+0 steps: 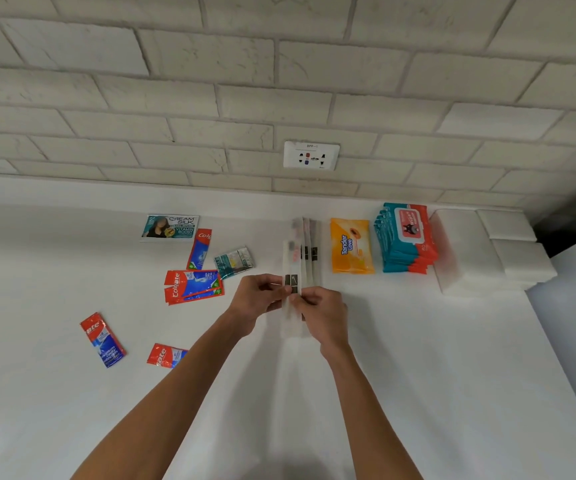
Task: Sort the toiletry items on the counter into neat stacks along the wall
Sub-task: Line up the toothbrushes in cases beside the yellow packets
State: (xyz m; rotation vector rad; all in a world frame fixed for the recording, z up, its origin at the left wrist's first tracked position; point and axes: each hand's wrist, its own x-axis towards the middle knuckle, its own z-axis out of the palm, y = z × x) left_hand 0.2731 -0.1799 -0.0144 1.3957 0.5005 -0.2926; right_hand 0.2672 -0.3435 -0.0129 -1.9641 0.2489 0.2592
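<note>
My left hand (257,299) and my right hand (321,313) both grip long white wrapped toothbrush packets (291,261) over the middle of the white counter (418,375). More of these white packets (310,251) lie side by side just behind, near the wall. To the right stand an orange wipes pack (351,245), a stack of teal and red wipes packs (406,237) and white folded stacks (487,251). On the left, red and blue toothpaste sachets lie scattered: a small pile (193,285), one upright (200,249), and two nearer me (103,339), (166,355). Two conditioner sachets (170,227), (234,261) lie there too.
A white brick wall (210,98) runs along the back of the counter, with a white power outlet (311,155) on it above the packets. The counter's right edge drops off past the white folded stacks.
</note>
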